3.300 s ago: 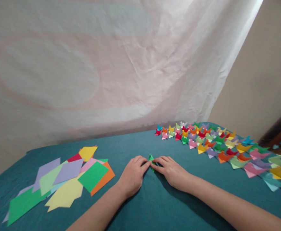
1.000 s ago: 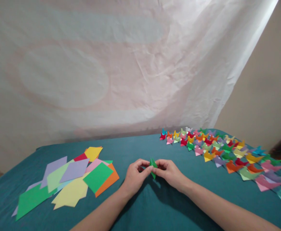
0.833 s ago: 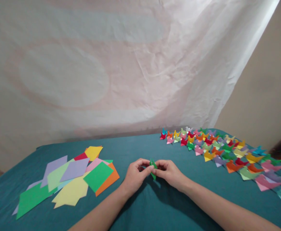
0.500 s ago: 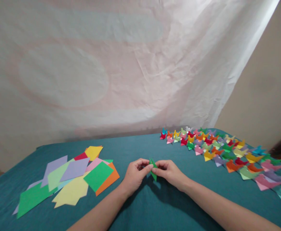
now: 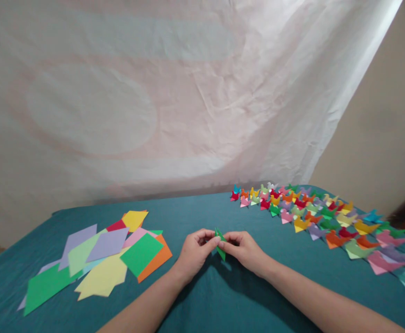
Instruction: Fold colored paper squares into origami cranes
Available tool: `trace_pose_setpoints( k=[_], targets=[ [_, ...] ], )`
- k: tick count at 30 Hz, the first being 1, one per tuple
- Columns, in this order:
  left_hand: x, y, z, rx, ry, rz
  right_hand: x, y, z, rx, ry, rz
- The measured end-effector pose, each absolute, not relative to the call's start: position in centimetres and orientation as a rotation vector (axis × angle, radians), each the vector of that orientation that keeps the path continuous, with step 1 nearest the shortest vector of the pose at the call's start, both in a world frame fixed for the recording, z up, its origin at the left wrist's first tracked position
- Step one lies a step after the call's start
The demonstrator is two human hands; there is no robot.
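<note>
The thumb and fingertips of the left hand (image 5: 197,249) grip the folded green paper (image 5: 221,253) from one side; those of the right hand (image 5: 246,247) grip it from the other. The workpiece sits at lower centre of the frame, points tilted up and down between the two thumbs. A shadow below and to its right suggests it is held clear of the teal tablecloth (image 5: 177,208). The two-sided pinch probably keeps the folded layers aligned; the exact finger position behind the paper cannot be told from where I stand.

At lower left, loose sheets overlap in a flat pile. The nearest to the left hand are a green sheet (image 5: 142,254) and, partly under it, an orange sheet (image 5: 157,263); a yellow sheet (image 5: 135,220) lies at the far end. The loose fan presumably lets single sheets be lifted easily.

At right, origami birds stand in close diagonal rows, including an orange bird (image 5: 337,240) and a pink bird (image 5: 379,262). The ordered spacing likely protects their folds.

Behind, a pale cloth backdrop (image 5: 188,92) carries faded pinkish curves. No brand, label or writing is legible on any item.
</note>
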State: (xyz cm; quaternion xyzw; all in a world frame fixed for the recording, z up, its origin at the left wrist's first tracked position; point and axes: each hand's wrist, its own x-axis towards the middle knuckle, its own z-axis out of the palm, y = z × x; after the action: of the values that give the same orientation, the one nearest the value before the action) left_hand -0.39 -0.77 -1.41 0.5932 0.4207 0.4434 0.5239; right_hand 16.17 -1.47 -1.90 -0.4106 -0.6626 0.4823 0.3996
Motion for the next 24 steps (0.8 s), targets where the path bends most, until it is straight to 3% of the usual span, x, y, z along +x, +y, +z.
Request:
trace_pose_setpoints(
  k=[24],
  targets=[
    [-0.21, -0.99, -1.30, 1.519, 1.129, 1.057, 15.83, -1.26, -2.78, -1.119, -1.722, 1.080]
  ],
)
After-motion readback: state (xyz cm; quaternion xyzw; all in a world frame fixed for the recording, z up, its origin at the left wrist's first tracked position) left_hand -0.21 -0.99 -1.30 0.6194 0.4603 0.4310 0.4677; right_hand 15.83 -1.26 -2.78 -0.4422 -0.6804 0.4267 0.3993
